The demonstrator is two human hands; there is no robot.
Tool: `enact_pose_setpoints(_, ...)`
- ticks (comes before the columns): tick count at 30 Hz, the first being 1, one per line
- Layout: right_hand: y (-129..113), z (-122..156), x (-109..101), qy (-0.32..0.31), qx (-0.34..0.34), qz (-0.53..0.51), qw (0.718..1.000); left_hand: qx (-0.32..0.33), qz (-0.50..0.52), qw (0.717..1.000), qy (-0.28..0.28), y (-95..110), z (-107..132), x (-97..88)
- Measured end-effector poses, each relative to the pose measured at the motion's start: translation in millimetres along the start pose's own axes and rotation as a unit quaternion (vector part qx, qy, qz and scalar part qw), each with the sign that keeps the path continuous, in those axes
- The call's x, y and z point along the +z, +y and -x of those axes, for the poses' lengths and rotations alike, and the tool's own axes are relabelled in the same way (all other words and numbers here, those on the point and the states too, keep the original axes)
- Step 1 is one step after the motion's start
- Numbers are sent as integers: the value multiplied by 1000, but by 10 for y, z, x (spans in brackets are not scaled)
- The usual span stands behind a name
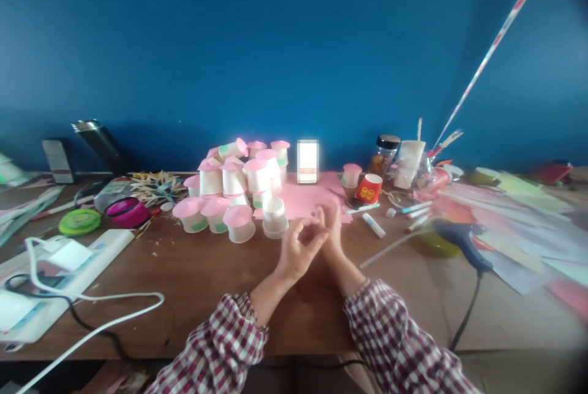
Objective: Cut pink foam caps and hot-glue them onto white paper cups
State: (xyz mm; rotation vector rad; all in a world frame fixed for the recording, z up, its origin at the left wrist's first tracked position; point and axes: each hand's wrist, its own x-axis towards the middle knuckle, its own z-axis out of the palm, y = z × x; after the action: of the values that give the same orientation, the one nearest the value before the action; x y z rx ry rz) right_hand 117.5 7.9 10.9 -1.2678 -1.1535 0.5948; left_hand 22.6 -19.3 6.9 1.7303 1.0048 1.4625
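Note:
My left hand point(298, 250) is over the front middle of the table, its thumb and forefinger curled round into a ring. Those fingertips meet the side of my right hand point(331, 228); whether anything small is pinched there I cannot make out. Motion smears the raised fingers of my right hand. Just beyond my left hand stands a whitish paper cup point(275, 219) turned upside down. Pink paper point(303, 198) lies behind both hands. To the left, several white cups with pink paper tops point(239, 222) are grouped and partly stacked.
A red cup point(369, 190), a glue stick point(373, 225) and a glue gun point(463, 241) with its cord are to the right, near loose paper sheets point(519, 247). On the left lie a power strip point(108, 253), white cable point(124, 320), green tape point(79, 222) and magenta case point(127, 212).

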Motion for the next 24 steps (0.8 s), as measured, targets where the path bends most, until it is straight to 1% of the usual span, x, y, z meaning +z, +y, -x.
enact_pose_setpoints(3, -71, 27, -13, -2, 0, 23, 1000, 43, -14, 999, 8, 12, -15, -18)
enact_pose_setpoints(6, -105, 64, 0, -8, 9, 42, 999, 91, -60, 994, 29, 42, -19, -38)
enact_pose_setpoints(8, -103, 81, 19, -12, 12, 51, 999, 107, -90, 990, 32, 57, -25, -52)
enact_pose_setpoints(10, -90, 90, 39, -19, 8, 57, 998, 108, -106, 988, 44, 58, -41, -73)
enact_pose_setpoints(11, -81, 93, 49, -22, 0, 61, 998, 103, -112, 986, 61, 52, -53, -88)
enact_pose_setpoints(14, -57, 97, 71, -24, -30, 81, 996, 66, -118, 983, 122, 24, -91, -143)
enact_pose_setpoints(16, -44, 100, 79, -20, -47, 105, 993, 43, -112, 983, 141, 14, -107, -173)
enact_pose_setpoints(17, -37, 103, 82, -17, -56, 119, 991, 39, -109, 983, 141, 17, -111, -182)
enact_pose_setpoints(19, -22, 108, 86, -12, -82, 147, 986, 54, -108, 984, 131, 37, -114, -185)
enact_pose_setpoints(24, 24, 103, 80, -22, -168, 200, 965, 105, -100, 988, 59, 87, -117, -139)
